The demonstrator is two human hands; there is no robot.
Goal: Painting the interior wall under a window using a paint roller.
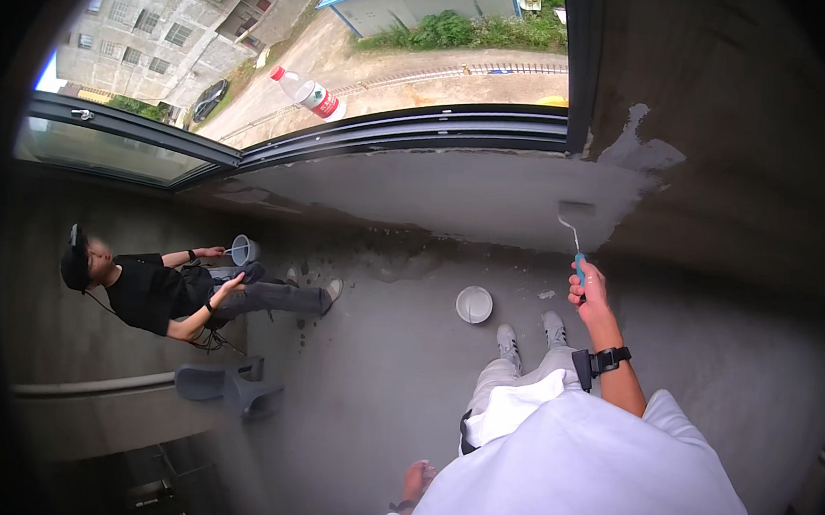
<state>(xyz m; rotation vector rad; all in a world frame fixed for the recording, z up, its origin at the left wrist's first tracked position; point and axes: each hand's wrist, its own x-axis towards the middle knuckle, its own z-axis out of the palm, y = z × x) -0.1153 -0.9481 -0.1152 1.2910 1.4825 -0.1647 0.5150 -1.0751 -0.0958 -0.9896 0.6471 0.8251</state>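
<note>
My right hand grips the blue handle of a paint roller. Its grey roller head is at the wall under the window, on an area coated light grey. The coating ends in a ragged edge on the darker bare wall at the right, where a pale patch climbs beside the window frame. Low beside my white shirt hangs my left hand; its fingers look partly curled, with a pale pinkish patch by them that I cannot identify. A white bucket stands on the floor ahead of my feet.
A person in black stands at the left, holding a small bucket. Near them is a grey plastic chair, beside a pipe. A red-capped plastic bottle stands at the window track. Splatters mark the floor.
</note>
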